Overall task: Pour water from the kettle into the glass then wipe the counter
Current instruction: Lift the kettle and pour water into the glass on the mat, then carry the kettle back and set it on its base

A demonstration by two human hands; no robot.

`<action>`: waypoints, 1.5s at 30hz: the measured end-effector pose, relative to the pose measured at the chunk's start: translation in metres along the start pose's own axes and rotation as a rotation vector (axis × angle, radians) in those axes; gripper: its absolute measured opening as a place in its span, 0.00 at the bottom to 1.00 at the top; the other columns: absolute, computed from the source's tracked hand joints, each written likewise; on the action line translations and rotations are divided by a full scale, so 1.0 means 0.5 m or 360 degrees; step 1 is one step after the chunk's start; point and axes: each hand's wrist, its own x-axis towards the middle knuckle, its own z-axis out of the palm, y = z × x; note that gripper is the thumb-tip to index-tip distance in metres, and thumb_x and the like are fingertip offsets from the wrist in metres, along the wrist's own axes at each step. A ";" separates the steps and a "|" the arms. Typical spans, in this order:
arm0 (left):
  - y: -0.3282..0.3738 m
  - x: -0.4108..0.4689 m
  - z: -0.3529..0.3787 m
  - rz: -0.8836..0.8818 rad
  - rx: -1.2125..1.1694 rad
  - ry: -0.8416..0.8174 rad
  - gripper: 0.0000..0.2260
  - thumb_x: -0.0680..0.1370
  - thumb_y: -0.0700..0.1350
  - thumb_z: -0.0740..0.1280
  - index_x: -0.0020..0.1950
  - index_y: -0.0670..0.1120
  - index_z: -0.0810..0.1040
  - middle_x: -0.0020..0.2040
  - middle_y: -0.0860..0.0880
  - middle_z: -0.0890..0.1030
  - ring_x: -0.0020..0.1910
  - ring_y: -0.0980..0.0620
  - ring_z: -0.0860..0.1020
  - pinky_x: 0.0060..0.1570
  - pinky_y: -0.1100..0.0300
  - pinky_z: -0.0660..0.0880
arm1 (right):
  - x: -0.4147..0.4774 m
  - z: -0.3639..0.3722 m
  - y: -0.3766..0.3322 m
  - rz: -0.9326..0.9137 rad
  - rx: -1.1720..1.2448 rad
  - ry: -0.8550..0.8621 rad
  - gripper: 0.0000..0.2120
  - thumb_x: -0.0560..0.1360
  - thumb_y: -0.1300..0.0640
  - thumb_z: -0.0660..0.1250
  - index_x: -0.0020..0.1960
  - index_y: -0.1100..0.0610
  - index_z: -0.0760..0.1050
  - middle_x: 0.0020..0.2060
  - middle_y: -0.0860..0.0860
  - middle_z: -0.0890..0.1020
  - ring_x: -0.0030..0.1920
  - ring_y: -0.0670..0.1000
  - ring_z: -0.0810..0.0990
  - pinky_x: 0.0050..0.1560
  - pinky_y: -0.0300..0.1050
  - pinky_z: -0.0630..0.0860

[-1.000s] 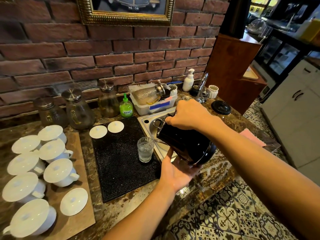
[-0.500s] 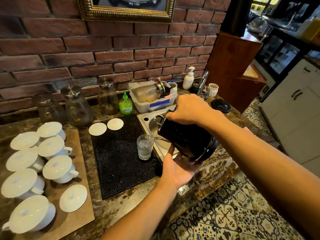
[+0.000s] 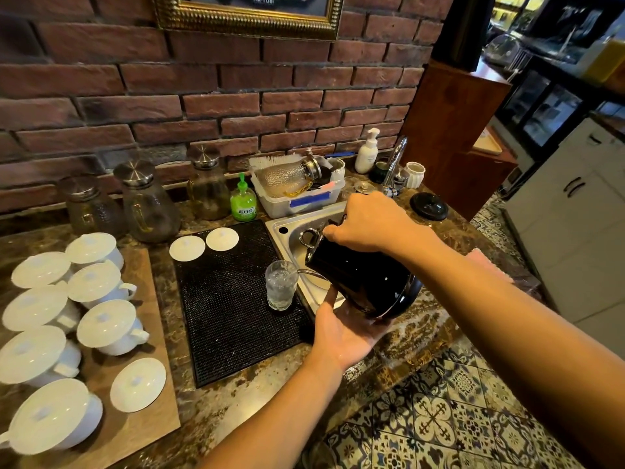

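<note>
A black kettle (image 3: 362, 282) is tilted to the left over the sink's front corner, its thin spout reaching the rim of a clear glass (image 3: 280, 286). The glass stands on the right edge of a black mat (image 3: 230, 299) and holds water. My right hand (image 3: 368, 223) grips the kettle's handle from above. My left hand (image 3: 348, 330) cups the kettle's underside with the palm up. A pink cloth (image 3: 487, 262) lies on the counter behind my right forearm, mostly hidden.
Steel sink (image 3: 287, 228) with a tap (image 3: 394, 164) lies behind the kettle. The kettle's black lid (image 3: 429, 206) rests right of it. White lidded cups (image 3: 98, 279) fill a wooden board on the left. Glass jars, a green bottle (image 3: 242, 201) and a plastic tub (image 3: 297, 194) line the brick wall.
The kettle stays tilted over the glass with both hands in the same grip. The water level in the glass has risen slightly. The view has shifted a little.
</note>
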 end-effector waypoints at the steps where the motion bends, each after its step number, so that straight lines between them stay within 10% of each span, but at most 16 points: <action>1: 0.002 0.002 -0.008 0.0012 0.0001 0.0010 0.27 0.80 0.60 0.64 0.71 0.42 0.78 0.68 0.33 0.79 0.69 0.31 0.75 0.70 0.38 0.72 | -0.004 0.009 0.002 0.0013 0.0026 -0.0016 0.23 0.74 0.39 0.67 0.33 0.55 0.66 0.30 0.52 0.72 0.33 0.53 0.73 0.34 0.45 0.69; 13: 0.027 0.026 -0.108 0.0031 0.0223 0.0357 0.26 0.80 0.60 0.64 0.70 0.44 0.79 0.68 0.37 0.80 0.69 0.34 0.75 0.72 0.40 0.68 | -0.122 0.138 0.029 0.0280 0.0298 0.0136 0.30 0.79 0.39 0.66 0.27 0.57 0.64 0.22 0.50 0.67 0.24 0.49 0.68 0.24 0.41 0.60; 22: 0.053 0.011 -0.158 0.0021 0.0377 0.0552 0.22 0.79 0.57 0.66 0.66 0.44 0.82 0.63 0.39 0.84 0.64 0.38 0.79 0.58 0.45 0.78 | -0.213 0.254 0.051 0.0482 0.0720 0.0361 0.31 0.78 0.38 0.67 0.27 0.60 0.70 0.22 0.54 0.78 0.26 0.51 0.78 0.32 0.49 0.71; 30: 0.097 -0.016 -0.155 0.0092 0.0560 0.0565 0.13 0.79 0.51 0.70 0.53 0.42 0.83 0.38 0.42 0.88 0.49 0.42 0.82 0.47 0.49 0.79 | -0.246 0.317 0.052 0.0521 0.1094 0.0551 0.30 0.79 0.42 0.68 0.25 0.52 0.60 0.19 0.46 0.65 0.24 0.46 0.63 0.30 0.44 0.59; 45: 0.072 -0.012 0.036 0.0375 0.1239 0.0444 0.06 0.80 0.52 0.70 0.49 0.51 0.83 0.51 0.49 0.86 0.49 0.50 0.83 0.51 0.54 0.78 | -0.279 0.223 0.180 0.0485 0.1851 0.0964 0.30 0.81 0.53 0.68 0.25 0.55 0.58 0.23 0.52 0.61 0.27 0.51 0.58 0.33 0.55 0.56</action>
